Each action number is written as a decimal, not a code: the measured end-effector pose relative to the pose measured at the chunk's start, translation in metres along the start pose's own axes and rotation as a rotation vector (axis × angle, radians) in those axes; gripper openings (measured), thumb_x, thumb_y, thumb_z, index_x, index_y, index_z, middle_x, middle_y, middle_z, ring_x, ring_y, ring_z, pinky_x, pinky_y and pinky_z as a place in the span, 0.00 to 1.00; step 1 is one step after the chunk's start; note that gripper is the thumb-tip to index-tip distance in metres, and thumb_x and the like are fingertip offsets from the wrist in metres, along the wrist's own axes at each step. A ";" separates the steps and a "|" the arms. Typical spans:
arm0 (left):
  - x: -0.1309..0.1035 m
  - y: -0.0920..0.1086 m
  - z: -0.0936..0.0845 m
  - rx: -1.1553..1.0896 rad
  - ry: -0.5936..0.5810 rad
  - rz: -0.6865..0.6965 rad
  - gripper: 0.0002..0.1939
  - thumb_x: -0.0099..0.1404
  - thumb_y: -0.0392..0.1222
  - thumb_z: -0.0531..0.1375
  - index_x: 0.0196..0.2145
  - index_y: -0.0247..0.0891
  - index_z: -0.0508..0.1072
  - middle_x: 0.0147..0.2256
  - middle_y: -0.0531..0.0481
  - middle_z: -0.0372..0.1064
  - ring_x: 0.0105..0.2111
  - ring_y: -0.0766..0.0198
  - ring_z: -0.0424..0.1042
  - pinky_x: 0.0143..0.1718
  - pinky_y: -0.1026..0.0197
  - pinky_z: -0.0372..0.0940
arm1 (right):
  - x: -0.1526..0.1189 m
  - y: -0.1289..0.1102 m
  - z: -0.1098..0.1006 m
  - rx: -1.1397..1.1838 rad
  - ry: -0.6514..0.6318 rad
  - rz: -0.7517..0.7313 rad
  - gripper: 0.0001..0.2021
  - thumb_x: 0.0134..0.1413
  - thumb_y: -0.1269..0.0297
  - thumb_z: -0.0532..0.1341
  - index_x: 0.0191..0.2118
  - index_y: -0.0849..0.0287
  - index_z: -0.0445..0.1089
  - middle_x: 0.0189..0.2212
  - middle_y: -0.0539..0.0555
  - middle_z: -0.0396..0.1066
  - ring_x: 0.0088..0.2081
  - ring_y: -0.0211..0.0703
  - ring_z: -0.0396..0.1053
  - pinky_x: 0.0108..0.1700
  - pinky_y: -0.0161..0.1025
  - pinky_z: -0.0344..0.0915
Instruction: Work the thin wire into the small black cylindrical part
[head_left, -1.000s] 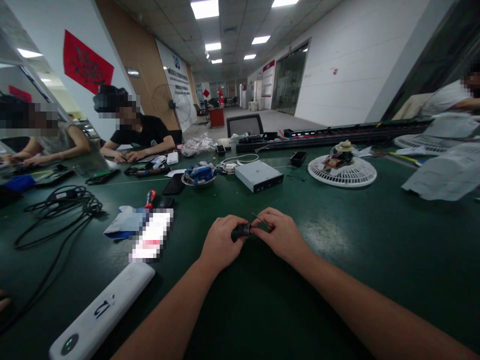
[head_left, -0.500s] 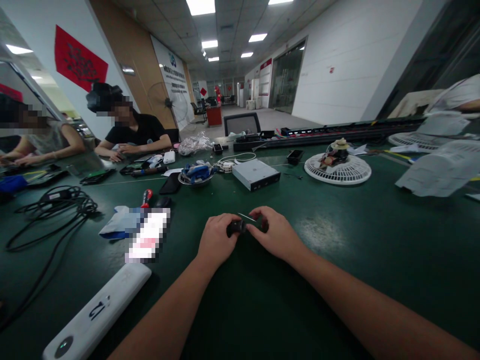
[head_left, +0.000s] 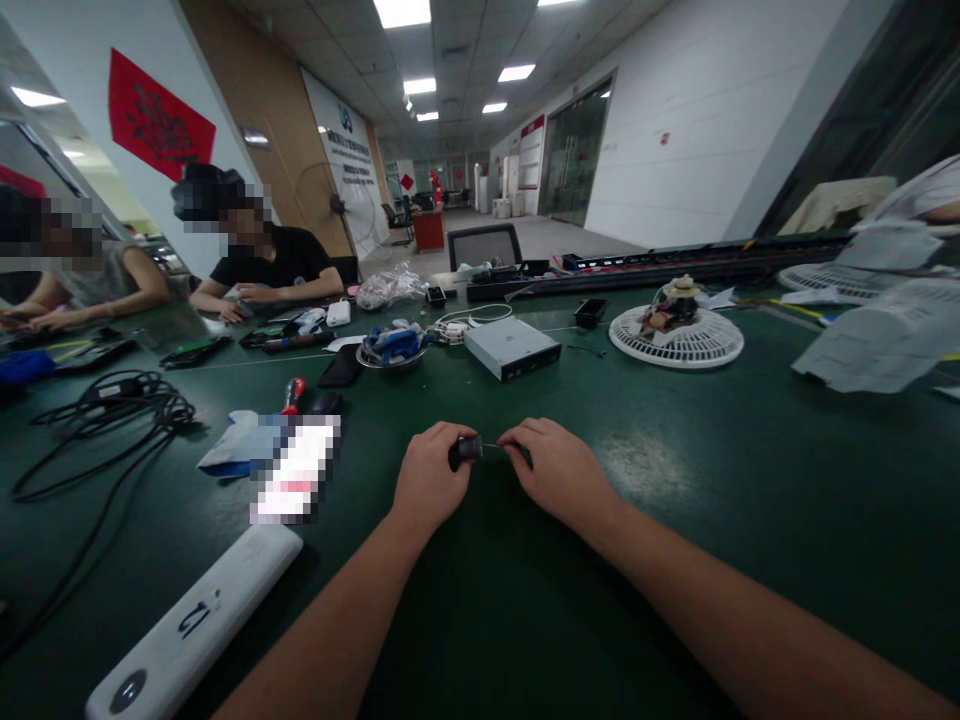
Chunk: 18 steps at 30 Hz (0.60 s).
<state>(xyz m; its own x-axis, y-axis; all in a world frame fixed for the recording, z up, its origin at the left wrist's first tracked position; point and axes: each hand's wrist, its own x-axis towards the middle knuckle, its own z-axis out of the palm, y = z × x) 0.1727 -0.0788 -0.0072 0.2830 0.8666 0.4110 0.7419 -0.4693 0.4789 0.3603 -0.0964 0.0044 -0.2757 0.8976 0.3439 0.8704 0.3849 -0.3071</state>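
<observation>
My left hand (head_left: 433, 472) is closed around a short, dark cylindrical piece (head_left: 470, 448), whose end faces right. Between the fingertips of my right hand (head_left: 559, 465) is a thin metal rod (head_left: 491, 446). It points left and lines up with the end of the dark piece; whether its tip goes inside or only touches, I cannot tell. Something dark shows under the right fingers, too hidden to name. Both hands are just above the green table (head_left: 465, 610).
Ahead lie a silver disc drive (head_left: 512, 345), a bowl (head_left: 394, 365) with blue-and-white cloth, and a white fan grille (head_left: 676, 345). To the left are a phone (head_left: 296, 470), a long white device (head_left: 199, 615) and a coiled black cable (head_left: 124, 405). Two people sit at the far left.
The metal rod has swung from a slant above the dark piece to level with its end. My right hand has lowered slightly, and the dark piece has turned to face right.
</observation>
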 end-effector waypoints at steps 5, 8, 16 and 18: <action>0.000 0.000 -0.001 0.000 0.016 0.008 0.15 0.55 0.27 0.62 0.40 0.41 0.73 0.41 0.50 0.73 0.43 0.58 0.71 0.46 0.53 0.64 | -0.001 -0.001 -0.004 0.074 -0.024 -0.052 0.09 0.58 0.68 0.55 0.38 0.56 0.73 0.36 0.53 0.73 0.40 0.44 0.68 0.42 0.41 0.64; -0.001 0.002 -0.001 0.000 0.001 0.029 0.14 0.56 0.29 0.63 0.40 0.41 0.73 0.40 0.51 0.73 0.42 0.58 0.71 0.47 0.52 0.63 | 0.000 0.000 -0.003 0.062 0.019 -0.027 0.09 0.59 0.68 0.55 0.39 0.56 0.73 0.37 0.54 0.73 0.41 0.45 0.68 0.43 0.42 0.64; 0.000 0.004 -0.001 0.009 0.021 0.041 0.13 0.56 0.29 0.62 0.39 0.41 0.73 0.39 0.52 0.74 0.42 0.59 0.71 0.48 0.53 0.62 | -0.002 -0.004 -0.004 0.060 -0.044 -0.052 0.09 0.58 0.68 0.55 0.38 0.56 0.72 0.36 0.53 0.73 0.40 0.43 0.69 0.41 0.40 0.63; 0.000 0.005 -0.001 0.011 0.023 0.047 0.13 0.56 0.29 0.62 0.38 0.41 0.73 0.39 0.52 0.74 0.42 0.59 0.71 0.48 0.53 0.61 | -0.002 -0.005 -0.004 0.071 -0.027 0.005 0.09 0.58 0.68 0.54 0.38 0.56 0.72 0.37 0.52 0.73 0.40 0.42 0.69 0.41 0.38 0.62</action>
<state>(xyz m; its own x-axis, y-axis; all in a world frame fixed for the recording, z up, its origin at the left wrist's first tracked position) 0.1756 -0.0813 -0.0047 0.3037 0.8392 0.4510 0.7347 -0.5077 0.4500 0.3576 -0.1009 0.0088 -0.2835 0.9045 0.3186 0.8410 0.3942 -0.3707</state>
